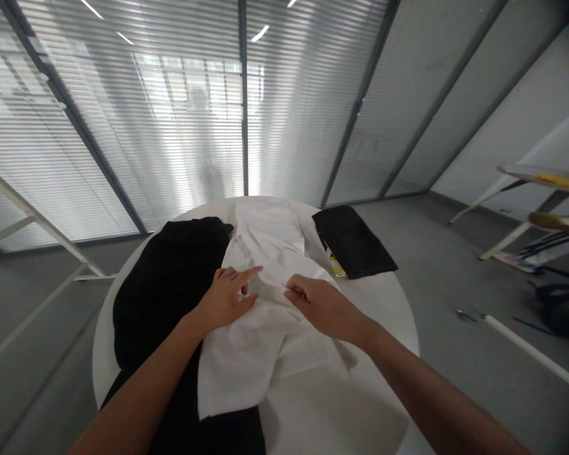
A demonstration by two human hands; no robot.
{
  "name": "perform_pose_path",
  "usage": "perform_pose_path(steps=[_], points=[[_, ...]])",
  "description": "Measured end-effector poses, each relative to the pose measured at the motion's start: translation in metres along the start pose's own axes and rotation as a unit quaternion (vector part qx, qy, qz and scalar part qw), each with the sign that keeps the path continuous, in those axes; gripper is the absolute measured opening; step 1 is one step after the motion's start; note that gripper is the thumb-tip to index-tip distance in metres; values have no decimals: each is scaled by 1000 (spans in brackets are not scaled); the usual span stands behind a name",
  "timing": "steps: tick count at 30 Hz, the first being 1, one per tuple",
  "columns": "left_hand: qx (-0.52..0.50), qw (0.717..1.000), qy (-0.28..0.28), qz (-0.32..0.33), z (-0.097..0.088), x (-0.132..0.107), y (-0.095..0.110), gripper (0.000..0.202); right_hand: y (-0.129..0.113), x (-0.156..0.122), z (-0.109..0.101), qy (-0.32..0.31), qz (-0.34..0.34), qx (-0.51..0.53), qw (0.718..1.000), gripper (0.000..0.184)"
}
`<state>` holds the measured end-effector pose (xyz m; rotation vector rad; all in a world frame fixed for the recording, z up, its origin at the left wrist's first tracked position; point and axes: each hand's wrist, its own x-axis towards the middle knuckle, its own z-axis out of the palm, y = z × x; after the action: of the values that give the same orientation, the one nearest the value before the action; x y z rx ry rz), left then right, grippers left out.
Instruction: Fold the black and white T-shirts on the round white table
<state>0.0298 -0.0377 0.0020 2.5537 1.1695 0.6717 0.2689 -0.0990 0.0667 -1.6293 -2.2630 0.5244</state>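
Note:
A white cloth shirt [251,373] lies spread and rumpled down the middle of a round white table [379,316]. My left hand [222,300] rests on the shirt with its fingers apart and the index finger stretched toward the other hand. My right hand [320,306] sits a short way to the right, its fingers curled into a fold of the shirt. A black garment [165,297] lies under the shirt's left side and hangs over the table's near edge. A folded black cloth [353,243] lies at the far right, with a yellow-printed item [336,264] partly hidden beneath it.
Glass walls with white blinds [146,126] stand behind the table. Grey floor surrounds it. A white frame [33,253] stands at the left. To the right are a low stand [540,196], dark cables [557,303] and a white rod [526,351] on the floor.

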Motion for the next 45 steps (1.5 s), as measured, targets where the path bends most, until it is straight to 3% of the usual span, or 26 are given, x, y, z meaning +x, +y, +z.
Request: perform_pose_path(steps=[3, 5, 10, 15, 19, 21, 25, 28, 32, 34, 37, 40, 45], points=[[-28, 999, -33, 33, 2, 0, 10, 54, -18, 7, 2, -18, -22, 55, 998, 18], [-44, 998, -35, 36, 1, 1, 10, 41, -26, 12, 4, -17, -29, 91, 995, 18], [-86, 995, 47, 7, -6, 1, -6, 23, -38, 14, 9, -58, -47, 143, 987, 14], [-100, 988, 118, 23, -15, -1, -22, 20, -41, 0, 13, -111, -70, 97, 987, 38], [-94, 987, 129, 19, -16, -1, -26, 20, -46, -9, 23, -128, -75, 34, 988, 28], [-96, 987, 128, 16, -15, 0, -27, 20, -50, -10, 31, -125, -80, 2, 989, 31], [-106, 985, 134, 10, -15, 0, -27, 19, -53, -7, 46, -121, -106, -36, 986, 17], [-93, 985, 147, 0, -14, 0, -29, 17, -53, -4, 51, -122, -114, -65, 984, 17], [-68, 986, 153, -14, -11, 1, -35, 15, -57, -5, 54, -122, -110, -100, 981, 49], [-60, 986, 154, -20, -9, 2, -38, 14, -58, -6, 59, -113, -107, -115, 981, 57], [-57, 985, 159, -24, -8, 2, -39, 13, -59, -7, 68, -114, -121, -126, 978, 50], [-65, 985, 158, -21, -8, 1, -40, 14, -58, -5, 73, -121, -145, -126, 974, 27], [-94, 983, 155, -9, -10, 0, -45, 20, -58, -1, 61, -142, -174, -76, 971, 17]])
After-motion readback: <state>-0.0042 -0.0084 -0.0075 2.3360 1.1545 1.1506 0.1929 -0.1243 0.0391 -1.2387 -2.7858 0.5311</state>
